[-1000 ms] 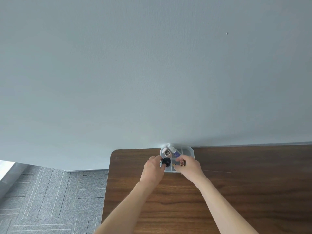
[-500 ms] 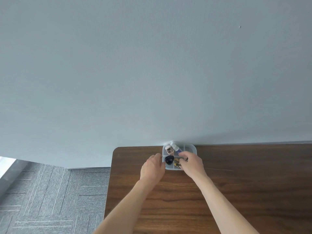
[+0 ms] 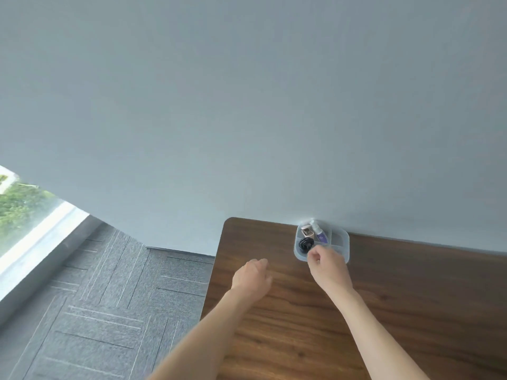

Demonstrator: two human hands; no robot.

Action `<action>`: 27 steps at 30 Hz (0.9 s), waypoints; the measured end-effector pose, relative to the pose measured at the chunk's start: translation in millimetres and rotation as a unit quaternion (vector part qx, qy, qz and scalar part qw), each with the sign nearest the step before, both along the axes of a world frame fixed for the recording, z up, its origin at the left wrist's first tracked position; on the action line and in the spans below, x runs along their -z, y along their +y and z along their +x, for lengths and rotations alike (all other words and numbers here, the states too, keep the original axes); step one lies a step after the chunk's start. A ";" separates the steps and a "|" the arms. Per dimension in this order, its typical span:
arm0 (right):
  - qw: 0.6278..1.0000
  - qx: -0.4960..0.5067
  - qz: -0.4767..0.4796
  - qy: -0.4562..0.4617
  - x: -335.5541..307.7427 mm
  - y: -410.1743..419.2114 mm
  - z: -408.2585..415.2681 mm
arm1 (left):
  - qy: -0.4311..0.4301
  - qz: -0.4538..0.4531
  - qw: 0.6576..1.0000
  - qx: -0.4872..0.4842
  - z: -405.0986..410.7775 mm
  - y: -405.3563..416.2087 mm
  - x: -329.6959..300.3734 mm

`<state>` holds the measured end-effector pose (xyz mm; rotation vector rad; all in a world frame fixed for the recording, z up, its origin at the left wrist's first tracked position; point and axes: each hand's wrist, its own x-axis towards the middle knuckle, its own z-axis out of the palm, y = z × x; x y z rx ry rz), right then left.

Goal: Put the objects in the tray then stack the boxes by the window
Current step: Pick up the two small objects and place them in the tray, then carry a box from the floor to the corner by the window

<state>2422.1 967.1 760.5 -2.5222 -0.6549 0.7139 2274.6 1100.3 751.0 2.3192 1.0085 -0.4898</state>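
Grey wall fills most of the frame, with the wood desk [image 3: 384,311] at lower right, carpet at lower left and a window [image 3: 24,215] at the left edge.

Your right hand [image 3: 327,267] sits over the near edge of the tray [image 3: 346,240], fingers curled with the tips bunched; can't tell if anything's still pinched in there, looks like nothing. Half a second ago it was lower in the tray over the little gold-and-dark bits, so I'd guess you just dropped them. Your left hand [image 3: 253,278] has pulled back off the tray toward the desk's left edge, fingers loosely curled, holding nothing.

The tray is tucked against the wall in the middle right of the frame. Inside it: a black knob [image 3: 305,244] at near left, a tan piece [image 3: 307,231] behind it, and a small bottle [image 3: 318,231] lying beside that.

Also your view has swung left, which brought the window in. My read: loading is about done and the boxes come next, though none are in view.
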 end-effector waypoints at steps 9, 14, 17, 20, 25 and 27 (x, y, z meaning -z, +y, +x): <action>0.961 -0.257 -0.097 0.040 -38.6 27.5 -142.0 | 0.018 0.004 0.998 -0.056 -142.2 4.8 -32.9; 0.923 -0.370 -0.100 -0.011 -77.5 58.9 -257.1 | -0.015 0.016 0.990 -0.139 -272.0 4.8 -54.2; 0.894 -0.435 -0.105 -0.033 -96.4 76.7 -348.4 | -0.036 0.036 0.980 -0.194 -376.4 -4.8 -68.7; 0.858 -0.501 -0.106 -0.038 -112.8 88.4 -465.5 | -0.045 0.046 0.963 -0.261 -499.2 -25.1 -86.5; 0.775 -0.623 -0.104 -0.033 -131.1 90.1 -693.2 | -0.014 0.075 0.916 -0.394 -720.4 -78.7 -112.6; 0.733 -0.672 -0.101 -0.035 -141.0 83.0 -782.2 | 0.005 0.076 0.887 -0.456 -803.4 -108.9 -119.4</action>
